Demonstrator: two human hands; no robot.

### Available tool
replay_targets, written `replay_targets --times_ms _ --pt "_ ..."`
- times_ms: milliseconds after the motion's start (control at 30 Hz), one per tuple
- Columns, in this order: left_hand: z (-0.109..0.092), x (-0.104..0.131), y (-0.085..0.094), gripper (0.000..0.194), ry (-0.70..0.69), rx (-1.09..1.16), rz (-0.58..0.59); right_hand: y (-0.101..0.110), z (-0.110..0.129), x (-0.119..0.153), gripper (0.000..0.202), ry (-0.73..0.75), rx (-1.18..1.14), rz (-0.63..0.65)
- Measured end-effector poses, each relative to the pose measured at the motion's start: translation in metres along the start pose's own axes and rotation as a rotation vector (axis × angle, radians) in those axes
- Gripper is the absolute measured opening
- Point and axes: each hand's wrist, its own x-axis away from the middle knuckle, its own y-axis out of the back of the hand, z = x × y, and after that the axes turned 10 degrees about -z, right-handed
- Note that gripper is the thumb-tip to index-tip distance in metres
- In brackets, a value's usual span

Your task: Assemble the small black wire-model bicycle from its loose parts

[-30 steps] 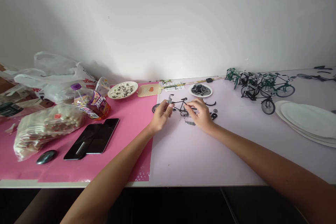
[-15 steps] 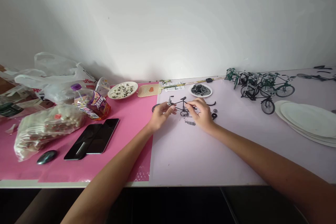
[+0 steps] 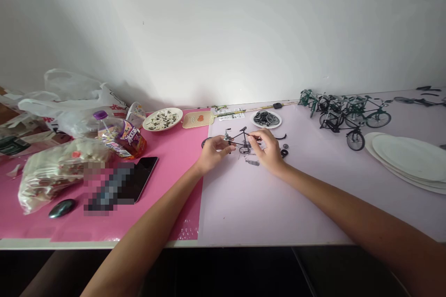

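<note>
A small black model bicycle (image 3: 244,139) is held upright between my two hands, its saddle on top and the handlebar end to the left. My left hand (image 3: 213,152) pinches its front end, with thumb and fingers closed. At the rear end, the fingers of my right hand (image 3: 267,149) close on the frame; the exact grip point is partly hidden. A dark wheel (image 3: 205,142) shows behind my left hand. Loose black parts (image 3: 284,153) and a grey piece (image 3: 252,163) lie on the table around my right hand.
Behind stands a plate of black parts (image 3: 278,119); a plate of pale pieces (image 3: 156,126) is further left. Several finished model bicycles (image 3: 369,113) and stacked white plates (image 3: 411,160) are at right. A bottle (image 3: 121,137), phones (image 3: 143,178) and a mouse (image 3: 62,208) occupy the left.
The model bicycle has tilted very slightly between my hands, and the left thumb has shifted a little. Both hands stay in nearly the same place.
</note>
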Motion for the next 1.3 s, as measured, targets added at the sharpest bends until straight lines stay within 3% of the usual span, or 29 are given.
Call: replay_targets --times_ms 333,500,700,867,1133,1300 --pt "0.006 -0.004 0.003 0.044 0.068 0.151 -0.047 0.0 -0.001 0.003 0.015 -0.076 -0.002 0.04" --pt "0.011 -0.009 0.007 0.044 0.073 0.202 -0.103 -0.002 -0.004 0.008 0.033 -0.158 0.008 0.037" --pt "0.016 -0.012 0.01 0.045 0.091 0.197 -0.117 -0.003 -0.005 0.009 0.029 -0.156 -0.005 0.039" --pt "0.014 -0.011 0.01 0.045 0.092 0.164 -0.099 -0.003 -0.006 0.005 0.019 -0.063 0.027 0.07" --pt "0.015 -0.011 0.014 0.04 0.137 0.276 -0.04 -0.003 -0.008 0.003 0.019 -0.068 0.037 0.059" --pt "0.011 -0.01 0.021 0.042 0.211 0.336 0.16 -0.003 -0.011 0.004 0.018 -0.057 0.048 0.078"
